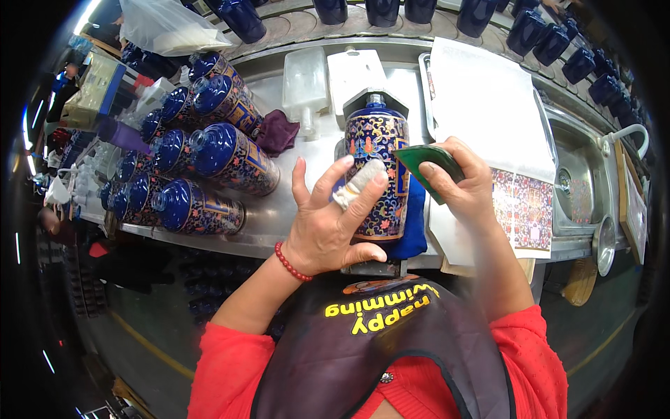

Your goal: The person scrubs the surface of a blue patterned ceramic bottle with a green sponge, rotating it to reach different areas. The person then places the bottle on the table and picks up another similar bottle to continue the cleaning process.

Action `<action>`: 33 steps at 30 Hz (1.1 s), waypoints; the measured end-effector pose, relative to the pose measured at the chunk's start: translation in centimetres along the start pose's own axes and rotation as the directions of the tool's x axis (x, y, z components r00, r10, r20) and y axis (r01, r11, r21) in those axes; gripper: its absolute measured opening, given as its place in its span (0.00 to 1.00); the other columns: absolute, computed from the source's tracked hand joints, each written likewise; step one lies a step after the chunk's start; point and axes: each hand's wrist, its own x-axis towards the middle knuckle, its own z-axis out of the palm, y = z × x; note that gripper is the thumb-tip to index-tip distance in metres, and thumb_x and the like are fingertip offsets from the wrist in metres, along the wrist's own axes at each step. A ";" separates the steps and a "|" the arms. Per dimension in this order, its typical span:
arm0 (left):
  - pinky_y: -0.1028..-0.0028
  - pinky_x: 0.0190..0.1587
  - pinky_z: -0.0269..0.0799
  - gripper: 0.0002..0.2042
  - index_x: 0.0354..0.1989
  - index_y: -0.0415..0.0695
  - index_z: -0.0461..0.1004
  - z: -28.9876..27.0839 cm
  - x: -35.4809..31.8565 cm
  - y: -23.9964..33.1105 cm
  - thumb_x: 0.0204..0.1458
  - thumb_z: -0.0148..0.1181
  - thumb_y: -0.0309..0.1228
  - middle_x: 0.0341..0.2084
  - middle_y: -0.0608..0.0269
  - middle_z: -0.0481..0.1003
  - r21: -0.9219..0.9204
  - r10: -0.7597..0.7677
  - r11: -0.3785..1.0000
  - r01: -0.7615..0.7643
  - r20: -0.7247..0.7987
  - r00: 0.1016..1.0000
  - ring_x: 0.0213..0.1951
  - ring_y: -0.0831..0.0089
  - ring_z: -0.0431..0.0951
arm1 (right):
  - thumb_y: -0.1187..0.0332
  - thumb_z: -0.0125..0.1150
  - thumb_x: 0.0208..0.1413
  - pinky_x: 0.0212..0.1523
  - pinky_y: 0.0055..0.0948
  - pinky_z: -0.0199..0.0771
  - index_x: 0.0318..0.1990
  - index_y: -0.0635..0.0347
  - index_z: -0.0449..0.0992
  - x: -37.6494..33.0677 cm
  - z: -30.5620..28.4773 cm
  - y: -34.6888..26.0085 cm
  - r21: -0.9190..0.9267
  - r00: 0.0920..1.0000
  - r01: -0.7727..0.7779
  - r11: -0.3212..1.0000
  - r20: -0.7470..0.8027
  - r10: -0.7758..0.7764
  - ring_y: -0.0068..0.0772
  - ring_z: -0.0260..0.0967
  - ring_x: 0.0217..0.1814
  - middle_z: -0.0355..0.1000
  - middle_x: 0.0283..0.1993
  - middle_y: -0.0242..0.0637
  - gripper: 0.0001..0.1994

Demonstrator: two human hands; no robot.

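A dark blue bottle [377, 136] with a colourful floral pattern lies in front of me, its neck pointing away, resting on a stand. My left hand [324, 227] is open over its left side, fingers spread. A white wrapping [361, 184] covers one of its fingers. In my right hand [464, 183] is a green flat scraper [419, 162], pinched between thumb and fingers. The scraper's edge is at the right side of the bottle; whether it touches I cannot tell. Beneath the bottle's right side lies a blue cloth [413, 234].
Several patterned blue bottles [230, 157] lie at the left, near a purple cloth [279, 133]. A clear bottle [305, 80] lies behind. White paper [481, 98] and patterned sheets [523, 209] are at right, before a sink [576, 199]. Plain blue bottles [474, 17] line a conveyor [293, 26].
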 end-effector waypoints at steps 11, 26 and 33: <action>0.41 0.74 0.24 0.38 0.65 0.56 0.75 -0.5 1.9 -0.7 0.62 0.36 0.70 0.55 0.64 0.80 0.059 0.129 0.990 -0.131 0.040 0.991 0.71 0.60 0.60 | 0.71 0.68 0.58 0.36 0.27 0.71 0.44 0.64 0.80 0.1 -0.5 -1.3 0.083 0.994 -0.034 0.996 -0.101 0.042 0.26 0.72 0.35 0.75 0.34 0.34 0.09; 0.36 0.71 0.29 0.51 0.76 0.32 0.51 2.4 0.5 -1.2 0.61 0.40 0.70 0.66 0.46 0.68 -0.226 -0.199 0.960 0.165 -0.135 0.971 0.74 0.46 0.51 | 0.67 0.68 0.61 0.41 0.22 0.77 0.49 0.65 0.77 3.1 -0.2 -1.3 0.083 0.989 -0.116 0.990 0.107 0.107 0.20 0.75 0.39 0.78 0.39 0.32 0.13; 0.35 0.71 0.29 0.49 0.73 0.35 0.60 1.0 2.0 -0.8 0.60 0.43 0.70 0.60 0.52 0.75 -0.127 -0.124 0.985 0.119 -0.034 0.992 0.73 0.49 0.54 | 0.68 0.68 0.62 0.41 0.20 0.75 0.48 0.64 0.77 2.6 -0.3 -0.6 0.130 0.991 -0.125 0.984 0.068 0.117 0.18 0.74 0.40 0.77 0.40 0.31 0.12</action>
